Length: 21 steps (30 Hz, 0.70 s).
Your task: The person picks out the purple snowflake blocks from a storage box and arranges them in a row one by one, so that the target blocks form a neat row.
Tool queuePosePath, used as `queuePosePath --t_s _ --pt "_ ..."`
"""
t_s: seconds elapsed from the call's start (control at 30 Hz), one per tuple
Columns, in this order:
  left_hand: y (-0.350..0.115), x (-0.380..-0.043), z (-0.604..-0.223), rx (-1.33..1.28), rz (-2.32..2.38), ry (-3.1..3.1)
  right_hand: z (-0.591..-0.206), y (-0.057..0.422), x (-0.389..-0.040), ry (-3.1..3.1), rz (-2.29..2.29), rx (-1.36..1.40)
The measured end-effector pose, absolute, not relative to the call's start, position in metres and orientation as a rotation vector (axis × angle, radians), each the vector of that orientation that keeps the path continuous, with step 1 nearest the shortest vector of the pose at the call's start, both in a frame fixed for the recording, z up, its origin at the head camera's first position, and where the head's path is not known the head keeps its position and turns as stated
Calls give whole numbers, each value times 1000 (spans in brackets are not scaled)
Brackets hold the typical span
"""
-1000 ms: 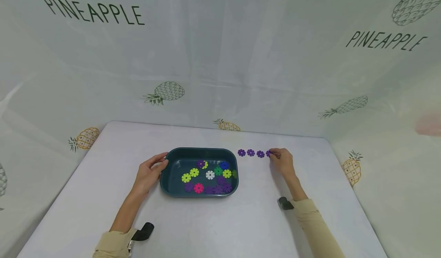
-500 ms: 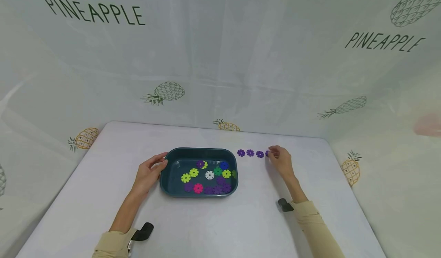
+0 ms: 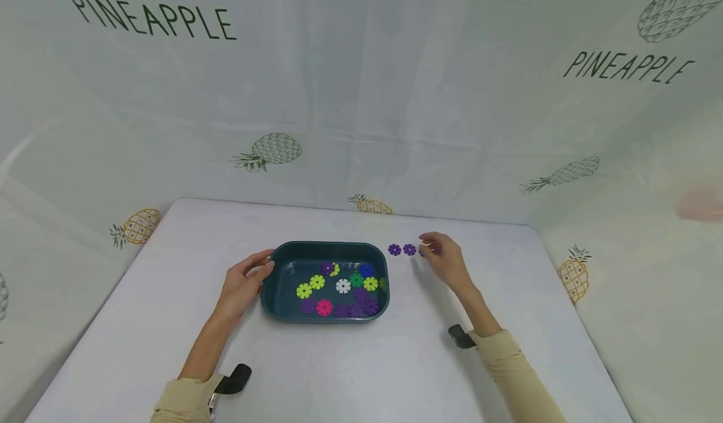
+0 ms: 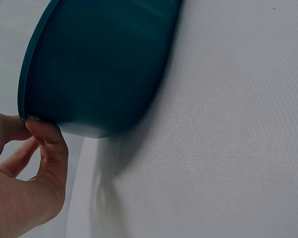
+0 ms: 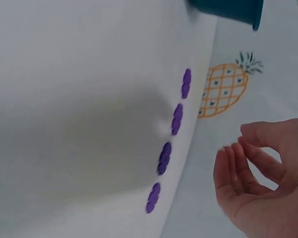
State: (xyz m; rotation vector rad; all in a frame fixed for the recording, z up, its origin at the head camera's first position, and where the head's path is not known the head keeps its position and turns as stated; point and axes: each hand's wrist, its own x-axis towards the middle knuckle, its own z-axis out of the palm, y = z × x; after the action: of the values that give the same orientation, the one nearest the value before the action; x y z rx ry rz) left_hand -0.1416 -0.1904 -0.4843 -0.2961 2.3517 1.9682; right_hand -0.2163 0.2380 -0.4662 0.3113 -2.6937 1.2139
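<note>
My left hand [image 3: 240,288] pinches the left rim of a dark teal tray [image 3: 285,275] between thumb and fingers; the left wrist view shows this grip up close. Inside the tray lie several notched, flower-shaped plastic discs: yellow, purple, a white disc [image 3: 343,286], a pink disc [image 3: 324,308], green and blue. To the tray's right, several purple discs [image 5: 164,158] form a row on the table. Over the right part of that row hovers my right hand [image 3: 446,263], partly hiding discs in the head view. Its fingers [image 5: 224,173] are loosely bent, with nothing between them.
The white table [image 3: 339,373] ends at a back edge just behind the row of discs. Beyond it hangs a pale cloth [image 3: 429,115] printed with pineapples and lettering. A black wrist camera [image 3: 461,336] juts from the right sleeve, another from the left sleeve.
My right hand has let go of the rightmost purple disc and moved left and up over the row. The left hand and the tray have stayed in place.
</note>
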Motion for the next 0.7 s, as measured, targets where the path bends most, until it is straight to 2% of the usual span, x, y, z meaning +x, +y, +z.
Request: queuePosePath --t_s 0.7 --pt "-190 -141 -480 -305 1984 2323 -441 156 -212 -2639 1290 617"
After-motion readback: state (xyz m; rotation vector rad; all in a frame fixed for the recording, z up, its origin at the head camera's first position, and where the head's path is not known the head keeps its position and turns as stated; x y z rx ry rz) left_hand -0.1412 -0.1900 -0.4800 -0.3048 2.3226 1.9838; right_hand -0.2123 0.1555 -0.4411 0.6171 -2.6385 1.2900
